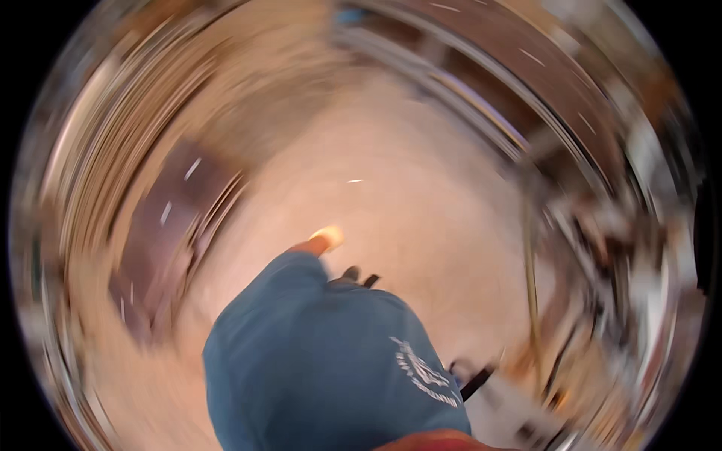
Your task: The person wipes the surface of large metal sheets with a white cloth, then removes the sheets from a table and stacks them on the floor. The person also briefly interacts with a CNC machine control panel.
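Note:
My left hand (pixel 322 242) shows just past the end of a blue sleeve (pixel 282 282), low over the pale floor. A bright yellowish-white patch (pixel 331 236) covers its far end; whether this is a held thing or glare cannot be made out. The fingers are smeared by motion. Below it, the blue cloth of my shirt (pixel 316 368) with a white print fills the lower middle. The dark tip of a shoe (pixel 350 273) peeps out beyond the cloth. My right hand does not show. A reddish shape (pixel 444 442) at the bottom edge is unclear.
Pale floor (pixel 376 150) spreads ahead. On the left lies a dark brown flat panel (pixel 177 203). A long bench-like frame (pixel 481 105) with a brown top (pixel 541 60) runs along the upper right. A thin yellowish pole (pixel 531 286) and blurred clutter (pixel 609 240) stand at right.

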### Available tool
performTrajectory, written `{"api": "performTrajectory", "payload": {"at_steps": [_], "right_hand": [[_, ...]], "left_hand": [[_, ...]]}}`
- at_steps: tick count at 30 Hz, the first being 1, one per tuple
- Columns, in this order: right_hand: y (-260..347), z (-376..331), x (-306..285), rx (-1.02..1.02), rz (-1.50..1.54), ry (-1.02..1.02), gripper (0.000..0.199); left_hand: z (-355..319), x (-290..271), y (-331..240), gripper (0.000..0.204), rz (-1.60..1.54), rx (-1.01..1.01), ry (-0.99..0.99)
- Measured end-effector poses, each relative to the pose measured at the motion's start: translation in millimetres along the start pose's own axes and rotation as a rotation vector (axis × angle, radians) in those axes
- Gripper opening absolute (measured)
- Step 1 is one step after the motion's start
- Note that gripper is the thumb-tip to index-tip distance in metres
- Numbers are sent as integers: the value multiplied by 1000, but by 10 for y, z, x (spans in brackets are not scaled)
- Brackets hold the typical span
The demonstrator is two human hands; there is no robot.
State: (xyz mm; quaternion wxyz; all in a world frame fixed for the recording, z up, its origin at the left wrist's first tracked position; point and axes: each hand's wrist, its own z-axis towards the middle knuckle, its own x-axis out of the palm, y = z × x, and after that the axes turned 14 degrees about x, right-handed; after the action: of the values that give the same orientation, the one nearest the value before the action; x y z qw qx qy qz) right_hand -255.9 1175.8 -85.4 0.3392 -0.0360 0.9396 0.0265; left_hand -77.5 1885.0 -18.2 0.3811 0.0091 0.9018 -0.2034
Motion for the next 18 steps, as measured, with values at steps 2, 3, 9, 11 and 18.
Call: {"api": "performTrajectory", "payload": {"at_steps": [2, 3, 9, 11, 18], "right_hand": [[466, 308, -1072, 237, 456, 148, 32], [780, 564, -1548, 220, 518, 179, 32], [2245, 1301, -3249, 3, 678, 305, 35], [2476, 1548, -3596, -45, 645, 340, 35], [2011, 3395, -3897, -356, 158, 232, 44]], "left_hand": [[-246, -198, 66, 31, -549, -408, -287], [-417, -101, 234, 31, -615, -474, -301], [-278, 387, -8, 37, -935, -689, -465], [-201, 506, -263, 39, -959, -717, -526], [-275, 687, -660, 44, -887, -791, -255]]}}
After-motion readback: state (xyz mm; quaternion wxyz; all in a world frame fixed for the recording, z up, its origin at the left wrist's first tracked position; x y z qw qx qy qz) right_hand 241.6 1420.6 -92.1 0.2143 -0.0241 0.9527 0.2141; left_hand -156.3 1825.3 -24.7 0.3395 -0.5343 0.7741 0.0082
